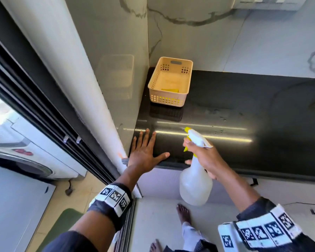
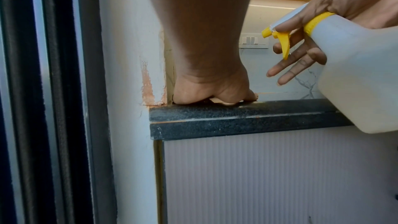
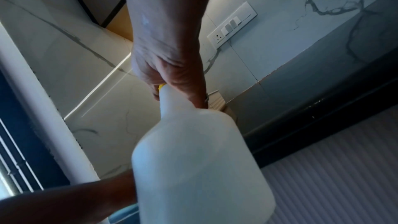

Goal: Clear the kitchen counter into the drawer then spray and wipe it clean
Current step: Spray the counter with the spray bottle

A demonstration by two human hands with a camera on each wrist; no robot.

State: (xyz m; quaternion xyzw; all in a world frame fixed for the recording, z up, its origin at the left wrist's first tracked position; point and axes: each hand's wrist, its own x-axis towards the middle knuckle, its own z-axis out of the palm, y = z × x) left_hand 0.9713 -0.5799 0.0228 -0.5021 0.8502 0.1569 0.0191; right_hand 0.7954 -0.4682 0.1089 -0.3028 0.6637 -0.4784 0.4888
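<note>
My right hand (image 1: 200, 151) grips the neck of a white spray bottle (image 1: 195, 182) with a yellow nozzle and trigger, held over the front edge of the black counter (image 1: 244, 113); in the left wrist view its lower fingers (image 2: 301, 64) stretch out past the trigger. The bottle (image 3: 200, 168) fills the right wrist view, hanging under the hand (image 3: 170, 74). My left hand (image 1: 145, 151) lies flat, fingers spread, on the counter's front left corner; its palm (image 2: 206, 94) presses the edge. Droplets glisten on the counter's middle.
A beige plastic basket (image 1: 171, 82) with a yellow piece inside stands at the counter's back left corner against the marble wall. A white pillar (image 1: 76, 84) and a dark sliding door frame lie to the left. Ribbed white cabinet fronts (image 2: 269, 176) sit below the counter.
</note>
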